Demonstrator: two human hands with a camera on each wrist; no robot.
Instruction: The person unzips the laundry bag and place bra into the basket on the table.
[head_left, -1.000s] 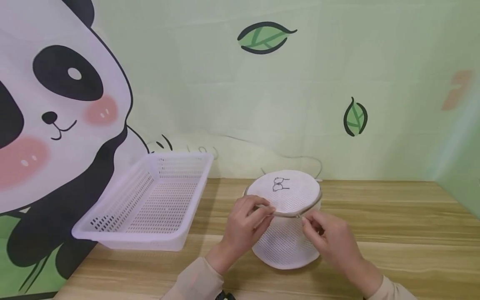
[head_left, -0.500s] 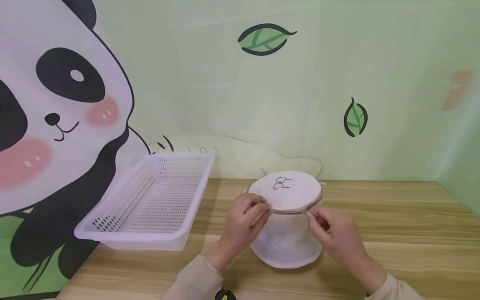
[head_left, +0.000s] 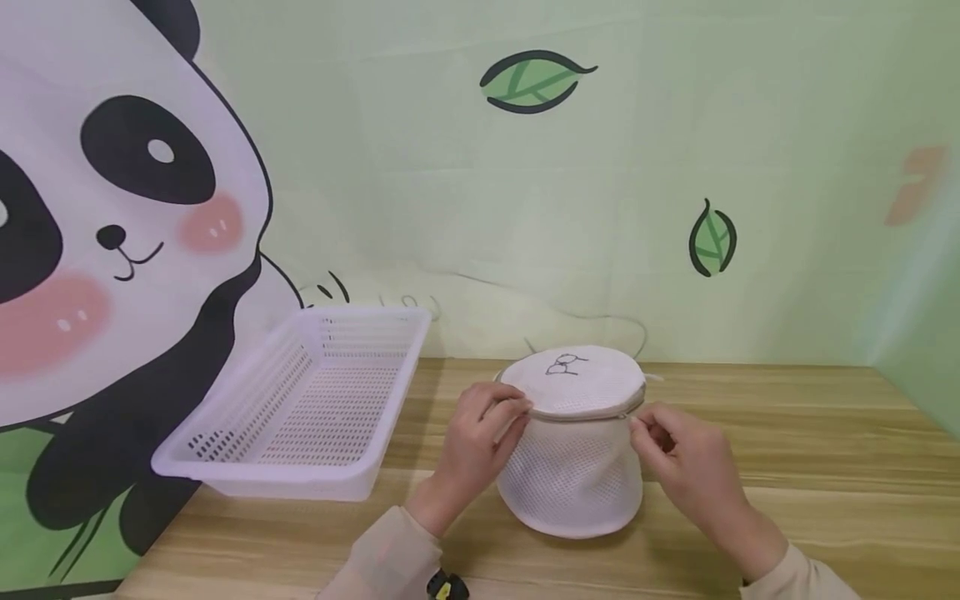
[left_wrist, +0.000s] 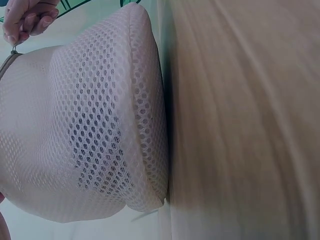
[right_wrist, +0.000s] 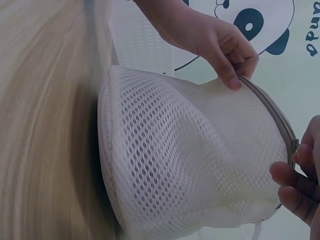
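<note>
A white mesh laundry bag [head_left: 570,483] stands upright on the table, its round top panel [head_left: 581,387] printed with a small dark line drawing. Around the top edge runs a greyish zipper [head_left: 573,417]. On the rim's near left side, my left hand [head_left: 476,442] pinches the zipper edge between thumb and fingers. At the rim's right, my right hand [head_left: 693,471] pinches the zipper pull [right_wrist: 296,143]. The right wrist view shows both hands by the zipper. Dark patches show faintly through the mesh [left_wrist: 97,135]; what lies inside cannot be made out.
A white perforated plastic basket [head_left: 352,472] stands left of the bag on the wood-grain table [head_left: 787,475]. Behind them hangs a green backdrop [head_left: 405,183] printed with a panda and leaves. A dark wristband [head_left: 447,586] shows near the left sleeve.
My right hand has moved rightward along the rim with the zipper pull. The left hand keeps its pinch and has shifted slightly left. The bag has turned and tilted a little.
</note>
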